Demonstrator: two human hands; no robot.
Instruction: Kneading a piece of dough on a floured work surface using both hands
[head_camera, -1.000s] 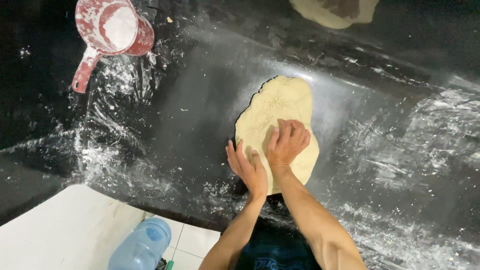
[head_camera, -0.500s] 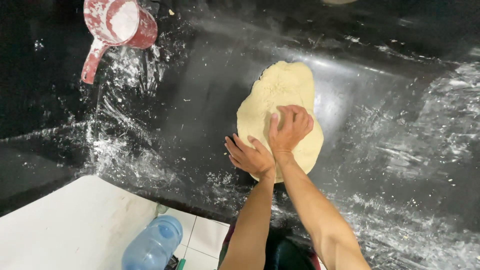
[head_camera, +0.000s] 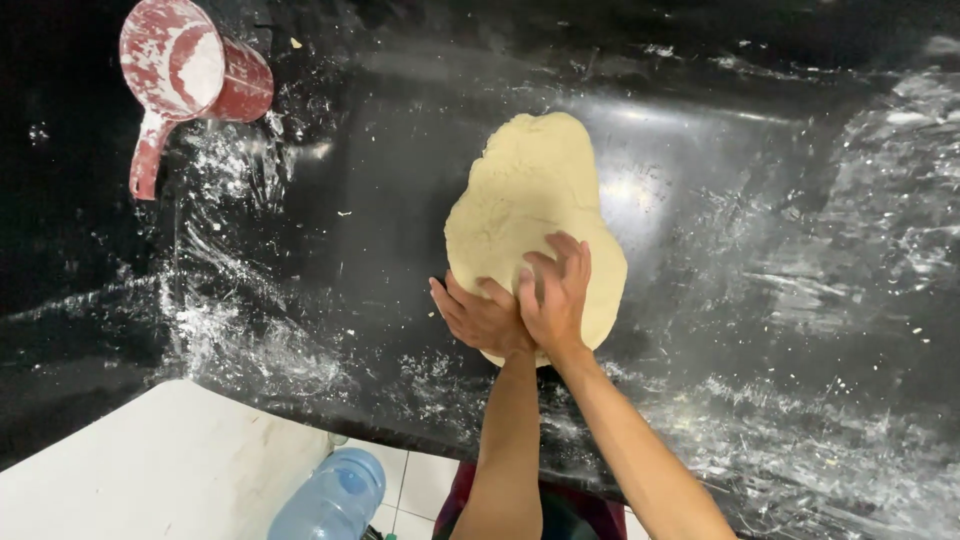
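Pale dough (head_camera: 530, 215) lies spread on the black worktop (head_camera: 760, 300), already pressed into a long flat slab running from six o'clock up toward twelve, its outline uneven and its near end the wider. Both palms are on that near end: the left hand (head_camera: 480, 318) lies flat with fingers spread at about seven o'clock of the slab, the right hand (head_camera: 555, 295) overlapping beside it at six, fingers loosely splayed, neither one clenched nor gripping anything. Judging by the ragged edge and lumpy surface, the flattening looks well begun but not finished. Loose flour (head_camera: 240, 330) streaks the worktop at nine o'clock, and a red scoop (head_camera: 185, 75) holding flour sits well apart at ten. A blue water bottle (head_camera: 330, 495) stands on the floor below
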